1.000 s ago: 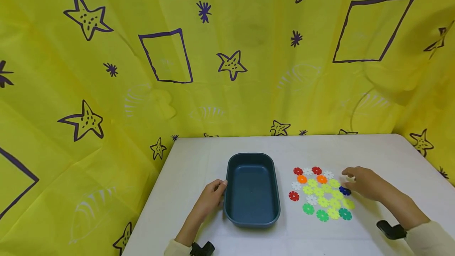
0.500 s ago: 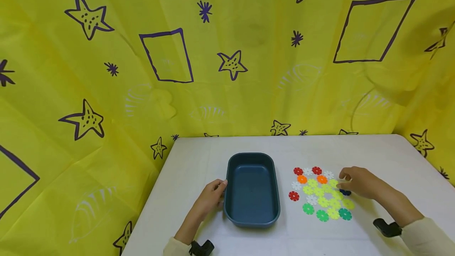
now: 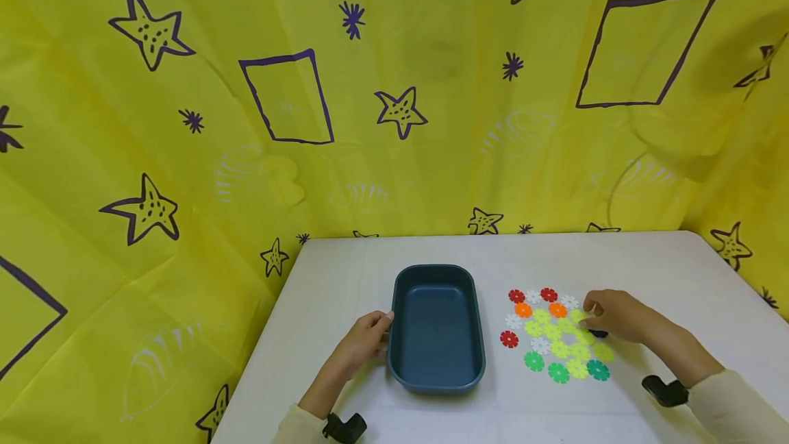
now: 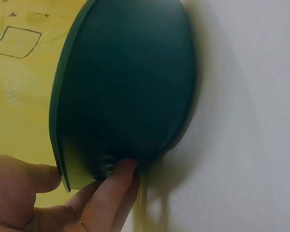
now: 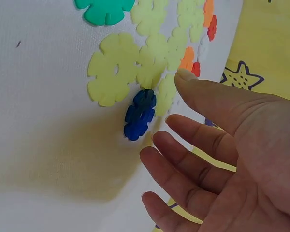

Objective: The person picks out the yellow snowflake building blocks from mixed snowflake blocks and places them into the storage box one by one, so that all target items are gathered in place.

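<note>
pinching a tray (image 3: 436, 334) is the left grip (image 3: 365, 339); spread beside a blue disc (image 5: 140, 116), the right grip (image 3: 618, 315).

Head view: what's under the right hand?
Part of a dark blue disc shows; the right hand hides the rest and anything else beneath it. Right wrist view shows that disc whole.

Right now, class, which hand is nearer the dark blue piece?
Right: the right hand is close to the blue piece; the left hand is farther off, across the tray.
</note>
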`<state>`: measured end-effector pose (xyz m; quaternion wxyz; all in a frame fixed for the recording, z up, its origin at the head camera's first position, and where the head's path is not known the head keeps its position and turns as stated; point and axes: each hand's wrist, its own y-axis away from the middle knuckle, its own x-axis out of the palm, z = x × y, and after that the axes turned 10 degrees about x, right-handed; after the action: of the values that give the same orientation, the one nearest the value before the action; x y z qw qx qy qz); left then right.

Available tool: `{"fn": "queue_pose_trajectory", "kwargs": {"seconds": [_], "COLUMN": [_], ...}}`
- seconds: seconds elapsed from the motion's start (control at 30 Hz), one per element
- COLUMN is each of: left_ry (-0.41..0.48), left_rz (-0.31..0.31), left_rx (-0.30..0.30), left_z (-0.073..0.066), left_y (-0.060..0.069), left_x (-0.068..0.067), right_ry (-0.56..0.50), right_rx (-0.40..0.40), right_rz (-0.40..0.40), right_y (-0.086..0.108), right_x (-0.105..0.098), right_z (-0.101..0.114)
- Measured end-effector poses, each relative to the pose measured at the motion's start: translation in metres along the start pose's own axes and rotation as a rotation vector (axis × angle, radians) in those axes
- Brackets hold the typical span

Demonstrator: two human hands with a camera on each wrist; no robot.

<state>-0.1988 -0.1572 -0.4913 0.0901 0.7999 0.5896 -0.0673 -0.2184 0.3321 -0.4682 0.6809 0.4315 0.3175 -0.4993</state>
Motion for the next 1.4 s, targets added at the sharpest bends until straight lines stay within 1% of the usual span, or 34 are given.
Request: {"fn": "queue_pose_trajectory", "kwargs": {"seconds": [0.2, 0.37, 0.7, 0.87, 1.13, 1.4], "left_ry": [-0.003, -0.007, 0.000, 0.008, 0.050, 0.040], "left_rz": [0.012, 0.019, 0.011, 0.015, 0.021, 0.023], "left_rx": [-0.005, -0.004, -0.009, -0.004, 0.004, 0.009], "left_z": [-0.002, -0.003, -0.003, -0.002, -0.001, -0.002], "left_y": [0.000, 0.001, 0.001, 0.001, 0.002, 0.002], "left_x": [-0.001, -0.001, -0.001, -0.001, 0.000, 0.000], "right_ry": [0.027, 0.045, 0.066, 0.036, -0.028, -0.042], "right_rx": [0.001, 0.025, 0.054, 0.081, 0.064, 0.036], "right_rz": [0.005, 0.020, 0.033, 0.054, 0.073, 0.079], "right_y": [-0.002, -0.005, -0.012, -0.013, -0.013, -0.018], "right_x": [0.000, 0.001, 0.003, 0.001, -0.003, -0.008], "right_z": [0.004, 0.005, 0.005, 0.007, 0.004, -0.002]}}
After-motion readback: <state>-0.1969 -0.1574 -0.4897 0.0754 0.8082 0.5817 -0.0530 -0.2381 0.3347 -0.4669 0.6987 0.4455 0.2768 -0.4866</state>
